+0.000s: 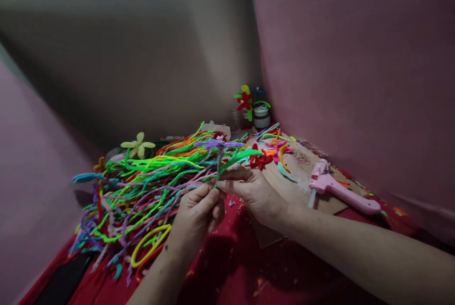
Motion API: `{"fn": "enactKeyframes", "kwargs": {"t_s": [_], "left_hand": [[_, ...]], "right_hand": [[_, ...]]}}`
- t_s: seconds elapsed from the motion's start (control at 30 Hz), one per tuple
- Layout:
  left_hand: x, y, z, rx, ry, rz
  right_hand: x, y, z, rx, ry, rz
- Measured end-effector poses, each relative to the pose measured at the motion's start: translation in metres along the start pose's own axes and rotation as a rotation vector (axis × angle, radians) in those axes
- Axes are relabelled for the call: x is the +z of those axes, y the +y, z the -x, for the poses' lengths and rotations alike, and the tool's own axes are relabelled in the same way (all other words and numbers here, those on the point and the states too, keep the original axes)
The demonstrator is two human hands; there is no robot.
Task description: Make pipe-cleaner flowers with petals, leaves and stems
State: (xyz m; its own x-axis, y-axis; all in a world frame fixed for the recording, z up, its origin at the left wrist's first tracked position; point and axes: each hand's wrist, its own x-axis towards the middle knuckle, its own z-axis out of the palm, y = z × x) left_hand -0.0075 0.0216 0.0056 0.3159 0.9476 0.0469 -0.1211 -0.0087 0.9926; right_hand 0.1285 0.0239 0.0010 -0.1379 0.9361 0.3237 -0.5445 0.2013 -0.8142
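Grey wall (pixel 135 68) and pink wall (pixel 355 68) meet behind a red-covered counter (pixel 227 267), whose far corner is tucked where the two come together. Across the counter's left half, towards its far edge, spreads a big tangled pile of fuzzy stems (pixel 152 177) in green, orange, purple, pink and blue. Along the right edge lies a brown board (pixel 277 177) carrying loose bits of colour. Both hands are raised over the middle of the counter, close together: the left hand (pixel 202 203) pinches the low end of a stem between thumb and fingers, while the right hand (pixel 259 196) has its thumb and fingers closed at the base of a leaf. On the board, near the right edge, a pink glue gun (pixel 341 191) rests on its side, and by the near left corner sits a dark flat object (pixel 66 279), too dim to identify. Upright between the hands stands the purple flower (pixel 219 144), its petals level above the fingers, with the green leaf (pixel 241 157) slanting off to the right. Smaller still are a lidded jar (pixel 262 117) in the far corner, a pale yellow flower (pixel 138 145) behind the pile and a red flower (pixel 260 158) on the board.
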Motion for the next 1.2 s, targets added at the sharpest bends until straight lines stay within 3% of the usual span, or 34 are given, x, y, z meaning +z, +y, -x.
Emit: {"fn": "enactKeyframes", "kwargs": {"t_s": [0.17, 0.27, 0.43, 0.63, 0.73, 0.83, 1.0, 1.2], "left_hand": [[-0.008, -0.002, -0.002, -0.082, -0.207, 0.185], [-0.009, -0.003, -0.003, -0.108, -0.23, 0.164], [0.001, 0.001, 0.0, 0.027, -0.1, -0.208], [0.006, -0.01, 0.006, 0.375, 0.175, -0.781], [0.004, -0.016, 0.006, 0.489, 0.204, -0.919], [0.004, -0.014, 0.005, 0.501, 0.197, -0.902], [0.007, -0.009, 0.004, 0.432, 0.16, -0.755], [0.004, -0.012, 0.002, 0.271, 0.116, -0.521]], "right_hand": [[-0.003, -0.006, 0.003, -0.028, -0.071, 0.171], [-0.002, -0.011, 0.004, -0.067, -0.144, 0.182], [-0.003, -0.001, 0.002, 0.006, -0.017, -0.01], [-0.005, 0.001, 0.003, -0.077, 0.046, 0.153], [-0.003, 0.002, 0.002, -0.092, 0.081, 0.08], [-0.003, 0.009, 0.0, -0.078, 0.1, -0.054], [-0.004, 0.013, -0.001, -0.144, 0.113, 0.094], [-0.002, 0.008, 0.0, -0.131, 0.107, 0.067]]}}
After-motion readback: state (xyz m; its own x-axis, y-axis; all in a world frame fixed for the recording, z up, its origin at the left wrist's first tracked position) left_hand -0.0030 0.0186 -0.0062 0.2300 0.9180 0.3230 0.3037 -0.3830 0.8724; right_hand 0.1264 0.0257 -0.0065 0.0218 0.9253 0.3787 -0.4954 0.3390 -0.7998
